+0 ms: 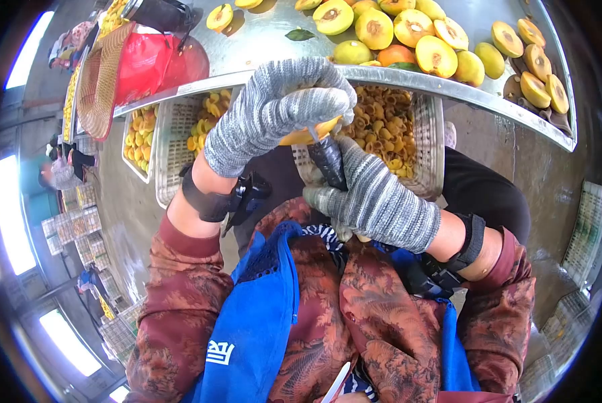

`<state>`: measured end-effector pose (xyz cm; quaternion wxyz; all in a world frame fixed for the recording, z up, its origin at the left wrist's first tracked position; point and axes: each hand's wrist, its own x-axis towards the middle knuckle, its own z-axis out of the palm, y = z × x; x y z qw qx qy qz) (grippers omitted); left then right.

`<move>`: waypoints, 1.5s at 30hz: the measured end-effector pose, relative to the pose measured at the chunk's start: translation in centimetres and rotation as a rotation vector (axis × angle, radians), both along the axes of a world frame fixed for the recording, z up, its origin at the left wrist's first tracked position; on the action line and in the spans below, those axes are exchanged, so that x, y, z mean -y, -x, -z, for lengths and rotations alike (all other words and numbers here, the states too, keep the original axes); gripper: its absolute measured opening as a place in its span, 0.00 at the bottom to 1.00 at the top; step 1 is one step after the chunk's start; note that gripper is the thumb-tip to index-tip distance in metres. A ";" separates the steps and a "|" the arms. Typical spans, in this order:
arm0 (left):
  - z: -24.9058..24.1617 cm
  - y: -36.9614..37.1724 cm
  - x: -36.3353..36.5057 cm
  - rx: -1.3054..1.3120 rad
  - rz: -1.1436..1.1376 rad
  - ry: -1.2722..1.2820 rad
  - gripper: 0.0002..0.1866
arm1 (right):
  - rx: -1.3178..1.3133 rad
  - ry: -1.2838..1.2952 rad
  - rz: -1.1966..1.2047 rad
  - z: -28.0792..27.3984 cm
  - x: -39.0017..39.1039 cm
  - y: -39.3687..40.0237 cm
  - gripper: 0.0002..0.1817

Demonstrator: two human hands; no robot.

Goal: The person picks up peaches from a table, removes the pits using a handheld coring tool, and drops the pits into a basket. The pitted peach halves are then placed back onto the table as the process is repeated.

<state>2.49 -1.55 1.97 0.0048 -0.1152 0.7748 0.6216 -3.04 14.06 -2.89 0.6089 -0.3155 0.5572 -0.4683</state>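
Note:
My left hand (281, 111), in a grey knitted glove, is closed around a yellow peach piece (299, 136), mostly hidden by the fingers. My right hand (378, 198), gloved alike, grips a pitting tool with a black-wrapped handle (327, 163). The tool's narrow metal end touches the peach; its tip is hidden. Both hands are close together in front of the metal table's edge. Halved peaches (415, 30), some with the stone showing, lie piled on the table beyond them.
The metal table (274, 40) has a raised rim. Below it stand a crate (430, 144) of peach scraps and another crate (173, 151) with yellow pieces. A straw hat (103, 84) and red bag (143, 60) sit at the left. Peach halves (536, 64) rest at the right corner.

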 end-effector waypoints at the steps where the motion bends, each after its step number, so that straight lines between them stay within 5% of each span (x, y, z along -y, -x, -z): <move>1: 0.0 0.1 0.1 -0.004 0.016 0.027 0.24 | -0.182 0.157 0.076 1.4 0.0 -0.6 0.24; 3: 0.6 0.2 0.4 0.004 0.030 0.033 0.21 | -0.366 0.312 0.138 1.3 -0.1 -0.5 0.23; 6: 2.0 0.0 0.8 -0.092 0.052 0.019 0.19 | 0.314 0.032 0.021 -1.4 -0.2 0.6 0.21; 15: 0.8 0.8 0.6 0.038 0.032 0.008 0.14 | -0.171 0.099 0.072 0.0 0.1 -0.1 0.28; 18: 0.8 0.7 0.5 0.109 0.037 -0.035 0.13 | 0.203 -0.063 -0.031 -1.2 0.2 0.7 0.22; 23: 1.4 0.5 0.8 0.004 0.038 0.032 0.13 | 0.329 -0.103 -0.119 -0.8 0.4 0.9 0.22; 25: 1.3 0.7 0.8 0.097 0.016 -0.061 0.13 | -0.034 0.198 0.117 0.0 0.9 -0.4 0.25; 26: 1.6 0.6 0.6 0.132 -0.023 -0.139 0.13 | -0.061 -0.029 0.016 -0.3 0.2 0.1 0.31; 32: 1.5 1.4 0.8 0.096 0.055 -0.062 0.13 | -0.264 0.046 0.076 0.9 0.1 -0.1 0.26; 33: 1.4 1.5 0.9 0.096 0.055 -0.063 0.13 | -0.264 0.046 0.075 0.3 0.2 0.3 0.26; 35: 1.4 1.5 1.0 0.180 0.076 -0.086 0.14 | 0.195 -0.107 -0.081 -1.6 0.2 1.5 0.19; 38: 0.9 1.4 0.8 0.202 0.127 -0.146 0.14 | 0.371 -0.040 -0.129 -1.7 -0.3 1.9 0.13; 43: 1.2 1.3 0.2 0.160 0.111 -0.236 0.15 | 0.456 0.068 -0.123 -1.3 -0.9 1.8 0.12; 45: 1.0 1.3 0.0 0.152 0.111 -0.250 0.14 | 0.301 -0.099 -0.155 -2.5 -0.7 2.1 0.12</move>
